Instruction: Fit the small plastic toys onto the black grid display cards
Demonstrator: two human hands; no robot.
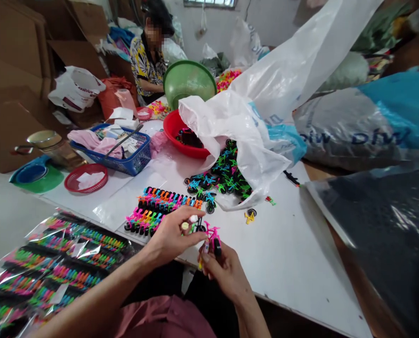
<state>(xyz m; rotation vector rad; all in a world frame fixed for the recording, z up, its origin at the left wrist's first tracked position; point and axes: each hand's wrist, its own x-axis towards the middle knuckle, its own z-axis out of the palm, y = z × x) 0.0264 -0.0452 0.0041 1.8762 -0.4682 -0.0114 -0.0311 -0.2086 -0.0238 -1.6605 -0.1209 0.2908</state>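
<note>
My right hand (227,274) holds a pink toy bike (213,232) low over the near edge of the white table (283,249). My left hand (169,232) curves its thumb and finger around the bike's other end, but I can't tell if they pinch it. A big white bag (227,112) lies open, with a pile of little bikes (230,173) at its mouth. Dark things (188,137) sit in the red bowl (170,126). The blue basket (139,162) has pink cloth (102,146) and papers, and the small red basket (68,182) has white paper (89,180). Clear packs (79,249) hold rows of bright bikes.
</note>
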